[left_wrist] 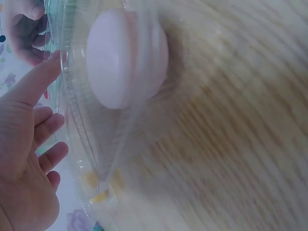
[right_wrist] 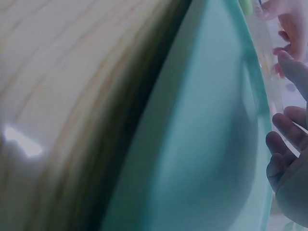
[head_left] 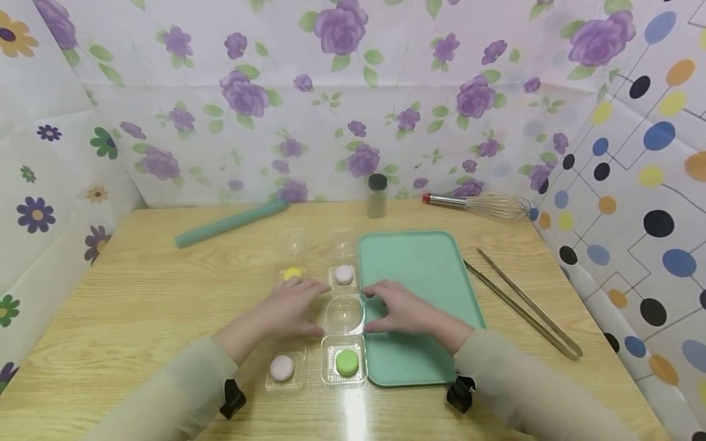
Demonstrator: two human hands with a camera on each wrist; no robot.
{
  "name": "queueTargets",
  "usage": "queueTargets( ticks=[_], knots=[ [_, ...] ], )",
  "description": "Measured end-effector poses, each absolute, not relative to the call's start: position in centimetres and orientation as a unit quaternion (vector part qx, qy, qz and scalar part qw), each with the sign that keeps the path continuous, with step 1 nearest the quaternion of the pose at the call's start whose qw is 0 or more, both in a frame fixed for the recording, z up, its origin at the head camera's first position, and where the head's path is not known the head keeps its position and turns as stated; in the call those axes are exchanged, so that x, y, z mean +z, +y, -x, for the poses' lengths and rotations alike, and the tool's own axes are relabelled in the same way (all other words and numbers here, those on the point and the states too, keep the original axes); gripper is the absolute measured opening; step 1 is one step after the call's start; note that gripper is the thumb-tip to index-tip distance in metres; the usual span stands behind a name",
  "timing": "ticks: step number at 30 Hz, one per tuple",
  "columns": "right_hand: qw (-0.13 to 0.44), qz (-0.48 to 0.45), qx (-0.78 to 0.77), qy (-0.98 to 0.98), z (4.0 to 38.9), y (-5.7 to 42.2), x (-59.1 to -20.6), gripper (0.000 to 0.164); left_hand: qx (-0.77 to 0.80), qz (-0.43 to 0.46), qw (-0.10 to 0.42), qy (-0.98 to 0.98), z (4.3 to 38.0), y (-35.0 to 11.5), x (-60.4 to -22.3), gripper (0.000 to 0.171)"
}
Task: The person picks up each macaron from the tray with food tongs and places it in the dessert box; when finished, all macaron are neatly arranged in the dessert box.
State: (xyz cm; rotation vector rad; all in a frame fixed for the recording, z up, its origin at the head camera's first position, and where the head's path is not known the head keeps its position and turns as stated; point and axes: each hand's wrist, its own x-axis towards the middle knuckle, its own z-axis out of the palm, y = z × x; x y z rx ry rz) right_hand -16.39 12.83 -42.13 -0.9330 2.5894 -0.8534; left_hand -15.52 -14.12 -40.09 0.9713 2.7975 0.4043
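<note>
Several clear plastic clamshell boxes stand with lids raised, each holding a macaron. A green macaron (head_left: 347,362) sits in the front right box (head_left: 326,373), whose lid (head_left: 344,314) leans back between the hands. My left hand (head_left: 289,306) is just left of that lid, fingers spread and nothing in its grasp. On its other side, over the tray's left edge, my right hand (head_left: 405,309) has thumb and fingers apart around bare air. A pink macaron (left_wrist: 110,60) lies in the front left box. Behind are a pale pink macaron (head_left: 344,274) and a yellow macaron (head_left: 292,273), partly hidden by the left hand.
A green tray (head_left: 413,257) lies right of the boxes, with metal tongs (head_left: 529,306) beyond it. Along the back are a green rolling pin (head_left: 231,224), a black-capped jar (head_left: 377,199) and a whisk (head_left: 480,205). Patterned cloth walls (head_left: 353,122) enclose the table.
</note>
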Motion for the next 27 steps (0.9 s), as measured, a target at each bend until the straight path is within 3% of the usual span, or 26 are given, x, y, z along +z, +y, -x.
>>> queueTargets(
  ticks=[9, 17, 27],
  knots=[
    [0.116, 0.314, -0.307, 0.891, 16.4, 12.2, -42.6, 0.075, 0.137, -0.321, 0.081, 0.934, 15.8, -14.0, -40.5, 0.083],
    [0.106, 0.31, -0.364, 0.872, 16.3, 12.3, -42.0, 0.087, 0.194, -0.293, 0.059, 0.934, 15.6, -13.9, -39.3, 0.083],
    [0.068, 0.338, -0.363, 0.866, 16.1, 12.0, -41.4, 0.085, 0.233, -0.296, 0.025, 0.926, 15.0, -13.9, -39.3, 0.097]
  ],
)
